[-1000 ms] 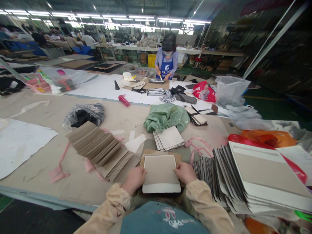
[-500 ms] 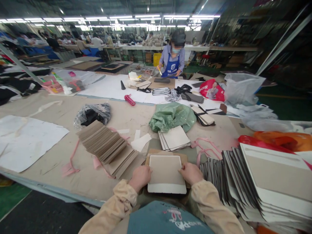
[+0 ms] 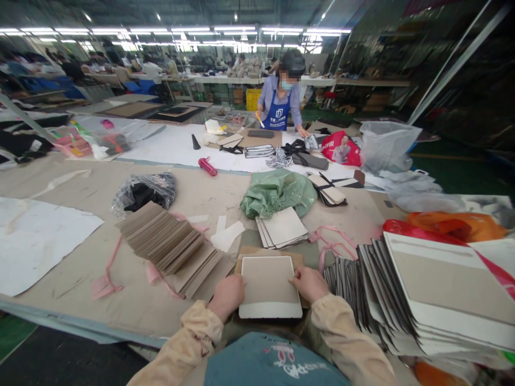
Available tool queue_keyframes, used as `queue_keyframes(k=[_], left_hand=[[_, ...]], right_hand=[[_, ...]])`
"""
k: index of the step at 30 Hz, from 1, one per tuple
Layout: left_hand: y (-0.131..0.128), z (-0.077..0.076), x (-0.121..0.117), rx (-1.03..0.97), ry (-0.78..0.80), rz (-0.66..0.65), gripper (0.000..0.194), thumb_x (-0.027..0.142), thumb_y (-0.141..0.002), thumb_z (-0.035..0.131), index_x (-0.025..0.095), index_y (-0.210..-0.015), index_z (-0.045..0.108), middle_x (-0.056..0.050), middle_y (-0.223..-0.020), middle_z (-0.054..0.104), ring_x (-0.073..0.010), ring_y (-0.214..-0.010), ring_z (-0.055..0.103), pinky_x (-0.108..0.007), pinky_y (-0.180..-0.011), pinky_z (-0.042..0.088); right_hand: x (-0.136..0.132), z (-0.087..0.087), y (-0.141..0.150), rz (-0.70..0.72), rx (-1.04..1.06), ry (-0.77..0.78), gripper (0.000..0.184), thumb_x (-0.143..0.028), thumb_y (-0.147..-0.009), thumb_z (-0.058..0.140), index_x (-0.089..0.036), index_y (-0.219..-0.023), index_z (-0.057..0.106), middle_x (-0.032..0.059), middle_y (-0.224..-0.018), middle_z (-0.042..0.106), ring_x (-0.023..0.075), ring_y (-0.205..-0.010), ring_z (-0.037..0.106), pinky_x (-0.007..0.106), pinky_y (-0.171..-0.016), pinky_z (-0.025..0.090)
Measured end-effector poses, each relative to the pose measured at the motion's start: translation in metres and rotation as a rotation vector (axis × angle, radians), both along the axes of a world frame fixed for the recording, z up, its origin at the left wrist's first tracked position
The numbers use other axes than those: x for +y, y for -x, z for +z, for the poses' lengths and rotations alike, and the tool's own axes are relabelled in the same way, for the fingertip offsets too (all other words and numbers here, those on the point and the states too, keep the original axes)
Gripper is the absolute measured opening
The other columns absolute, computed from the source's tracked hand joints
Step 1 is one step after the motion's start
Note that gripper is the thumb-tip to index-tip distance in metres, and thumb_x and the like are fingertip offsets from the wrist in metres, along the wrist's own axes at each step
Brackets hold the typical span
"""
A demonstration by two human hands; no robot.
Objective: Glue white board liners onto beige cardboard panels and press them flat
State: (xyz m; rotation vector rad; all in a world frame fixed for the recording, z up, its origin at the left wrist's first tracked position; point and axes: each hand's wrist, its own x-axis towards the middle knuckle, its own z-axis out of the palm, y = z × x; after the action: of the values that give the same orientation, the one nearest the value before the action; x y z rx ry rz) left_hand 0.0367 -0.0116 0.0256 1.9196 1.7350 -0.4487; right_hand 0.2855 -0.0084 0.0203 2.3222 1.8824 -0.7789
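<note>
A flat beige panel with a white border lies level between the person's two hands, at the near side of the table, just in front of the person's teal apron. The left hand is curled narrow, its fingers closed on the panel's left edge. The right hand pinches the right edge between thumb and bent forefinger. A brown board shows beyond and beside the panel (whether the panel rests on it or is lifted slightly, one cannot tell).

Just beyond the board lie overlapping white sheets, with a green bag behind them. To the left of the left hand, a long row of brown boards leans over in a slanting stack, with a pink strip near it. To the right of the right hand stands a fanned pile of dark-edged panels.

Farther off, across a white-covered surface, a co-worker in a blue apron holds a yellow-handled brush near a dark flat piece.
</note>
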Motion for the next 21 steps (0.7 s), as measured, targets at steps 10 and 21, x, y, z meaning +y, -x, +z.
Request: queue_keyframes(k=[10,21], left_hand=[[0.002,-0.001,-0.007,-0.011,-0.082,-0.001,0.032,0.030,-0.092,0.035,0.013,-0.099,0.061,-0.015,-0.097,0.066,-0.0244,-0.092,0.063,-0.034,-0.077,0.047],[-0.026,-0.003,-0.036,-0.345,-0.455,-0.387,0.065,0.049,-0.085,0.046,0.015,-0.139,0.032,-0.015,-0.151,0.021,-0.0309,-0.139,0.013,-0.047,-0.112,0.015]], right_hand=[[-0.005,0.002,0.002,-0.016,-0.015,0.023,0.024,-0.043,-0.077,0.055,-0.023,-0.064,0.051,0.0012,-0.071,0.065,0.0201,-0.072,0.060,0.028,-0.055,0.030],[-0.007,-0.001,0.002,0.004,-0.049,0.002,0.024,-0.044,-0.079,0.052,-0.023,-0.067,0.053,0.0039,-0.073,0.066,0.0226,-0.076,0.062,0.030,-0.056,0.032]])
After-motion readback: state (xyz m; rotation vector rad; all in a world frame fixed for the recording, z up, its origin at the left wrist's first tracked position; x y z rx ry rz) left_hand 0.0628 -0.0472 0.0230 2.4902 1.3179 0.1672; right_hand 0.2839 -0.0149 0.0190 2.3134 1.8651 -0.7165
